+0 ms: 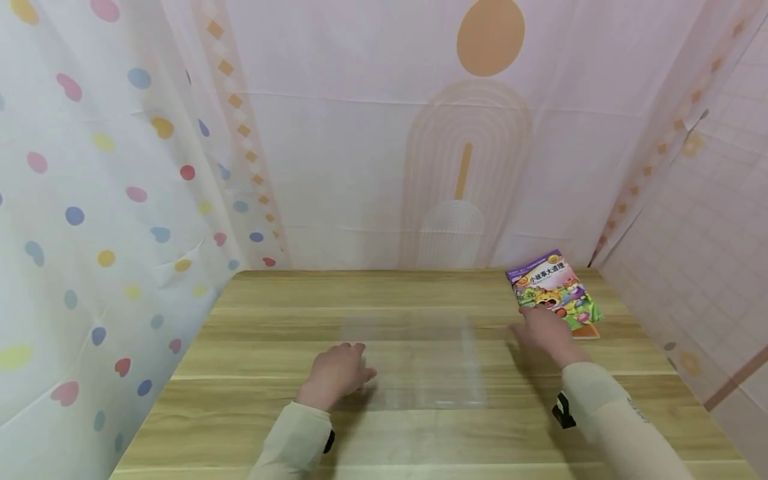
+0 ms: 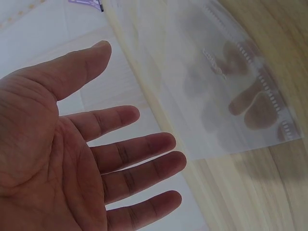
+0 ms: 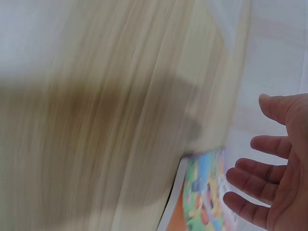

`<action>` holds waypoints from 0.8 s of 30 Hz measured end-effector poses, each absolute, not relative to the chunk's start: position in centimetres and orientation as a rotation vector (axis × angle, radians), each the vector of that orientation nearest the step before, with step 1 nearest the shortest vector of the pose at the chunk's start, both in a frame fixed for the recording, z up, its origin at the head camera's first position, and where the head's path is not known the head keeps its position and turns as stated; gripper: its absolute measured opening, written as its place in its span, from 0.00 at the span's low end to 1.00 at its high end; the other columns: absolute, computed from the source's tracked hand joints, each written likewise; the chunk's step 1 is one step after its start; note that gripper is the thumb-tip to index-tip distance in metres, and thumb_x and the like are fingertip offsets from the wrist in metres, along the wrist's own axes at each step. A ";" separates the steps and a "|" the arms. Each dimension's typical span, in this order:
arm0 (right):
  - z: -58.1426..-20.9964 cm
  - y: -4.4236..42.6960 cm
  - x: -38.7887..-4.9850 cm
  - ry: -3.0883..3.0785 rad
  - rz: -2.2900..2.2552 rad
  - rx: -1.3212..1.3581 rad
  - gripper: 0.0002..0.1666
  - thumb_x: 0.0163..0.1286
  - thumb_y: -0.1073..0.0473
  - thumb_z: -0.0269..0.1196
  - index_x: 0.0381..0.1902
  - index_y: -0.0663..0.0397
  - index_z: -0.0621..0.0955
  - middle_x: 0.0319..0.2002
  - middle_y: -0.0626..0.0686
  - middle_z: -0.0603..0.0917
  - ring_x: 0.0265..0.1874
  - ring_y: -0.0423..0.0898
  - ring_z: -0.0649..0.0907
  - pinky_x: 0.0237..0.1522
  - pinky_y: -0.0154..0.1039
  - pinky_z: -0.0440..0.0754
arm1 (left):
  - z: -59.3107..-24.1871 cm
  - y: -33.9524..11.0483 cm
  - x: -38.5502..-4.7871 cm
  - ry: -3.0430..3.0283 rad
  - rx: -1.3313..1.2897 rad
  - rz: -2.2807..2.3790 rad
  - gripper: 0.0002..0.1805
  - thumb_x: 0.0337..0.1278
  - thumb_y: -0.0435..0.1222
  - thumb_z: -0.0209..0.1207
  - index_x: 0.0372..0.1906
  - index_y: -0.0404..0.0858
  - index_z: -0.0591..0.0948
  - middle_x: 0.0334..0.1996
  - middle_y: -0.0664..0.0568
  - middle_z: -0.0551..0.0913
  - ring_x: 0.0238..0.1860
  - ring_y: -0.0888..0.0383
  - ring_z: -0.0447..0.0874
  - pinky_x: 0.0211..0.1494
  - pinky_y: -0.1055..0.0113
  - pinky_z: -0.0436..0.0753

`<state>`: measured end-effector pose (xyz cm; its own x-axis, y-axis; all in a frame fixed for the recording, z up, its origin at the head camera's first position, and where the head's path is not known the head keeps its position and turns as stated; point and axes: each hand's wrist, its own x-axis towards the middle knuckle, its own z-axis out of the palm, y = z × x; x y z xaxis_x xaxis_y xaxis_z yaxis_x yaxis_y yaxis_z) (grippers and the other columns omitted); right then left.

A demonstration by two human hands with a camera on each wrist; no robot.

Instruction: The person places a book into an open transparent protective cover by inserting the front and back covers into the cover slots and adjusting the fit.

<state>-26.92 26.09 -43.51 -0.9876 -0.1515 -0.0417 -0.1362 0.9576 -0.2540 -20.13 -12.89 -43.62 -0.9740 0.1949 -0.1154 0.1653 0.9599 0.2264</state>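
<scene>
My left hand (image 1: 336, 373) hovers at the left edge of a clear plastic sleeve (image 1: 420, 363) lying flat on the table. In the left wrist view its fingers (image 2: 144, 175) are spread and hold nothing; the sleeve (image 2: 216, 96) appears beyond them with a ridged edge. At the far right lies a colourful picture book (image 1: 564, 280) with a purple top band. An orange-faced item (image 1: 589, 332) pokes out from beneath it. My right hand (image 1: 546, 330) is over the book's lower left corner, fingers extended with nothing in them. Contact with the book cannot be told.
The wood-grain table (image 1: 270, 300) meets a hanging curtain (image 1: 348, 200) at its back edge. A dotted curtain (image 1: 72, 267) borders the left side and a pale gridded one (image 1: 708, 253) the right. Black straps with devices (image 1: 563, 410) sit at the wrists.
</scene>
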 end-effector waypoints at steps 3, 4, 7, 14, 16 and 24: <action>-43.6 27.2 -27.2 3.055 -0.423 -0.219 0.33 0.74 0.50 0.57 0.62 0.76 0.72 0.54 0.76 0.76 0.52 0.74 0.76 0.48 0.65 0.77 | -43.6 -12.8 -20.1 2.976 0.279 0.321 0.29 0.59 0.49 0.65 0.59 0.33 0.78 0.51 0.36 0.82 0.49 0.38 0.82 0.47 0.45 0.81; -43.6 27.5 -27.3 3.062 -0.432 -0.222 0.33 0.74 0.51 0.57 0.61 0.77 0.72 0.54 0.77 0.76 0.52 0.74 0.76 0.50 0.65 0.76 | -43.6 -12.8 -20.0 2.976 0.280 0.323 0.29 0.59 0.49 0.65 0.59 0.33 0.78 0.51 0.36 0.82 0.49 0.38 0.82 0.47 0.44 0.81; -43.7 28.4 -27.6 3.088 -0.467 -0.230 0.32 0.73 0.53 0.57 0.59 0.81 0.72 0.53 0.79 0.76 0.53 0.76 0.74 0.54 0.66 0.73 | -43.6 -12.7 -19.9 2.978 0.279 0.322 0.29 0.59 0.49 0.65 0.59 0.33 0.78 0.50 0.36 0.82 0.49 0.38 0.82 0.47 0.44 0.81; -43.9 30.1 -28.3 3.166 -0.470 -0.251 0.27 0.72 0.56 0.57 0.50 0.83 0.75 0.46 0.79 0.78 0.49 0.77 0.75 0.51 0.69 0.73 | -43.6 -12.7 -19.6 2.988 0.278 0.306 0.30 0.58 0.49 0.66 0.58 0.33 0.79 0.49 0.35 0.82 0.47 0.39 0.82 0.47 0.44 0.81; -44.0 30.5 -28.6 3.173 -0.465 -0.223 0.27 0.73 0.57 0.56 0.50 0.83 0.75 0.45 0.79 0.77 0.49 0.78 0.74 0.49 0.69 0.73 | -43.7 -12.7 -19.6 2.988 0.276 0.301 0.30 0.58 0.49 0.66 0.58 0.33 0.78 0.49 0.35 0.82 0.47 0.39 0.82 0.47 0.44 0.81; -43.8 32.1 -29.6 3.254 -0.428 -0.176 0.26 0.72 0.59 0.53 0.47 0.86 0.74 0.44 0.83 0.75 0.46 0.79 0.74 0.48 0.69 0.73 | -43.7 -12.8 -19.4 2.995 0.279 0.318 0.29 0.58 0.48 0.66 0.57 0.32 0.79 0.47 0.36 0.82 0.46 0.39 0.83 0.46 0.44 0.81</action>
